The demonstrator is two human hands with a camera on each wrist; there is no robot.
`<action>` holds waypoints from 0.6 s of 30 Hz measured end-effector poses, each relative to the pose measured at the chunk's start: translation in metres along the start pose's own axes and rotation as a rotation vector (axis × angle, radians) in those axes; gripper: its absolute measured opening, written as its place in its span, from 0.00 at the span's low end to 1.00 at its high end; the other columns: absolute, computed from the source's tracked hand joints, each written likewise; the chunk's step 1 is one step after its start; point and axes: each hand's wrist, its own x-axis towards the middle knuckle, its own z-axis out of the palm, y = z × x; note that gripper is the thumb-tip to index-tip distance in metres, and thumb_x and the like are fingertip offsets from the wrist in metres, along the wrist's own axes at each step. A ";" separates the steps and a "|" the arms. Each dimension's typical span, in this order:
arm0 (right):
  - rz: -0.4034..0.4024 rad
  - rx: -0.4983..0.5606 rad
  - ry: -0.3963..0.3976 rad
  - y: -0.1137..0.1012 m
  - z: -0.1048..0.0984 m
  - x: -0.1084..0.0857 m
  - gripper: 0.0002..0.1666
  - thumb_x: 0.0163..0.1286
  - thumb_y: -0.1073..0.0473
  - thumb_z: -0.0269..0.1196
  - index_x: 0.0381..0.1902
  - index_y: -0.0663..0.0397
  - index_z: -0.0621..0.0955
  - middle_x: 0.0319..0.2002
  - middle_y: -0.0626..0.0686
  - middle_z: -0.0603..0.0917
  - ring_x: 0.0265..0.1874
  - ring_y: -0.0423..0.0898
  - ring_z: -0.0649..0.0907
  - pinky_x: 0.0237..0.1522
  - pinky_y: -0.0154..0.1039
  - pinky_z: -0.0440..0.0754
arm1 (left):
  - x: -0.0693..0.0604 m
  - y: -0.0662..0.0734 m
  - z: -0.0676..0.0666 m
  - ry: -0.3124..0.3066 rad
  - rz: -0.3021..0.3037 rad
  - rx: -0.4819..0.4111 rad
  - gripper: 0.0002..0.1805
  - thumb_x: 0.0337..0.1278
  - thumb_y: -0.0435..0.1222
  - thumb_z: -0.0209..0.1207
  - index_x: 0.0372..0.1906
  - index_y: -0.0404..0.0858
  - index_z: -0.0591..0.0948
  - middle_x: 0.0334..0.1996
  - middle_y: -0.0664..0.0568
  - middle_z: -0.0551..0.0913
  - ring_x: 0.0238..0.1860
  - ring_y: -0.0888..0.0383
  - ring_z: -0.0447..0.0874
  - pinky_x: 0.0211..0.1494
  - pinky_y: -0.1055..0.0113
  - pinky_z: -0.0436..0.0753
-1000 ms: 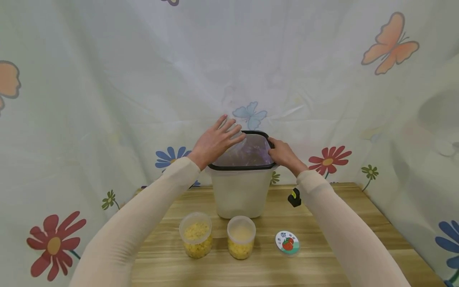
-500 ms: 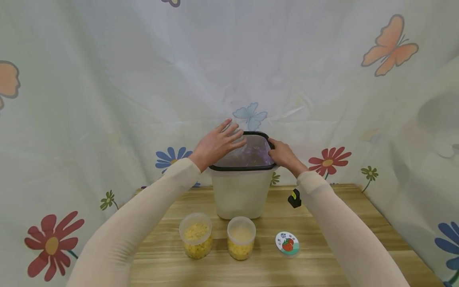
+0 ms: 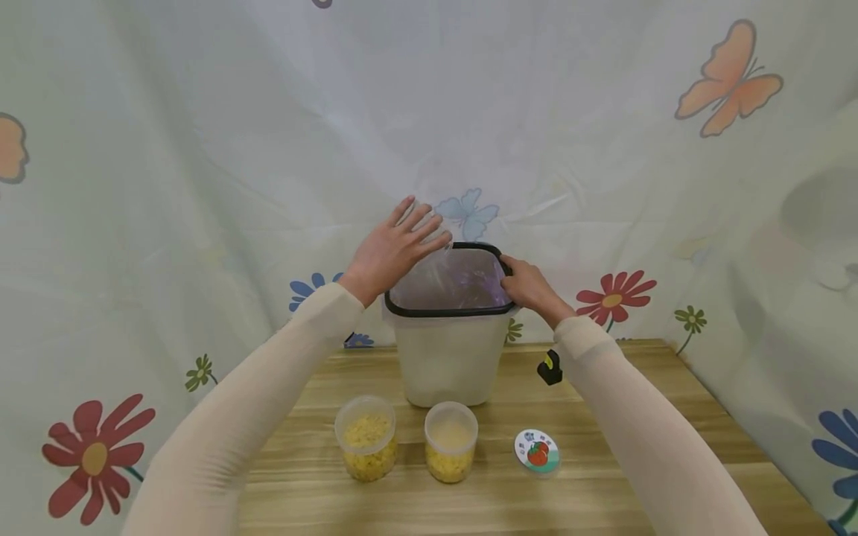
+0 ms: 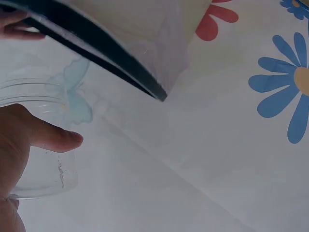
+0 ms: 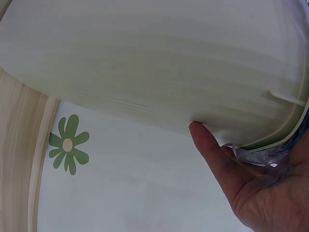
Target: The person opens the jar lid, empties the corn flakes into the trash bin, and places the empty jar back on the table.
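Observation:
A clear plastic jar [image 4: 43, 169] is in my left hand [image 3: 397, 246], with the thumb wrapped against its wall in the left wrist view. A few dark specks cling inside the jar. In the head view my hand mostly hides it, above the left side of a whitish trash bin [image 3: 449, 361]. The bin stands upright, with a black rim ring [image 3: 456, 313] and a thin translucent liner. My right hand [image 3: 529, 286] grips the right side of that rim; in the right wrist view its thumb [image 5: 207, 145] presses the bin's outer wall.
Two clear tubs, a left tub [image 3: 367, 447] and a right tub [image 3: 450, 450], hold yellow bits in front of the bin. A round lid [image 3: 538, 452] with a tomato picture lies to their right. A small black-and-yellow item [image 3: 551, 368] sits behind it. A patterned curtain [image 3: 429, 112] hangs behind.
My left hand dips slightly, then rises and moves left with the jar, uncovering more of the bin's left rim. My right hand stays on the rim.

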 end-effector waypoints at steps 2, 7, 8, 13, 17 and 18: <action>-0.003 0.000 -0.002 0.000 0.000 0.000 0.38 0.68 0.64 0.44 0.76 0.62 0.55 0.71 0.69 0.64 0.30 0.52 0.71 0.39 0.43 0.71 | 0.001 -0.003 0.000 0.013 -0.028 -0.014 0.47 0.58 0.34 0.66 0.77 0.56 0.53 0.76 0.51 0.57 0.78 0.48 0.52 0.81 0.48 0.42; -0.004 0.003 -0.007 0.001 0.000 0.000 0.38 0.68 0.65 0.44 0.76 0.62 0.55 0.71 0.69 0.64 0.27 0.51 0.71 0.34 0.41 0.70 | 0.001 0.007 0.002 -0.056 0.056 0.028 0.51 0.56 0.36 0.68 0.78 0.57 0.49 0.77 0.51 0.54 0.78 0.48 0.50 0.81 0.48 0.41; -0.003 0.002 -0.006 0.001 0.000 0.000 0.38 0.68 0.65 0.44 0.76 0.62 0.55 0.71 0.69 0.64 0.31 0.53 0.73 0.35 0.41 0.70 | 0.000 0.010 0.003 -0.073 0.082 0.039 0.52 0.55 0.36 0.68 0.78 0.57 0.48 0.78 0.51 0.53 0.79 0.48 0.50 0.81 0.47 0.41; 0.005 0.002 -0.007 0.000 0.001 0.000 0.38 0.68 0.64 0.43 0.77 0.61 0.55 0.72 0.69 0.63 0.45 0.60 0.74 0.45 0.47 0.72 | 0.001 0.021 0.006 -0.108 0.128 0.083 0.54 0.55 0.37 0.69 0.78 0.59 0.46 0.78 0.52 0.51 0.79 0.50 0.48 0.81 0.47 0.40; 0.007 0.000 -0.001 0.000 0.003 0.000 0.38 0.68 0.64 0.43 0.77 0.62 0.55 0.73 0.69 0.62 0.48 0.61 0.74 0.51 0.50 0.72 | 0.000 0.017 0.007 -0.085 0.105 0.060 0.53 0.56 0.38 0.68 0.78 0.57 0.47 0.78 0.52 0.52 0.79 0.50 0.50 0.81 0.47 0.42; 0.007 -0.003 0.002 -0.001 0.003 0.000 0.38 0.68 0.64 0.43 0.76 0.62 0.55 0.73 0.69 0.62 0.49 0.60 0.73 0.51 0.50 0.71 | -0.001 0.015 0.008 -0.076 0.093 0.045 0.52 0.55 0.38 0.68 0.78 0.57 0.49 0.78 0.52 0.53 0.79 0.49 0.50 0.81 0.47 0.43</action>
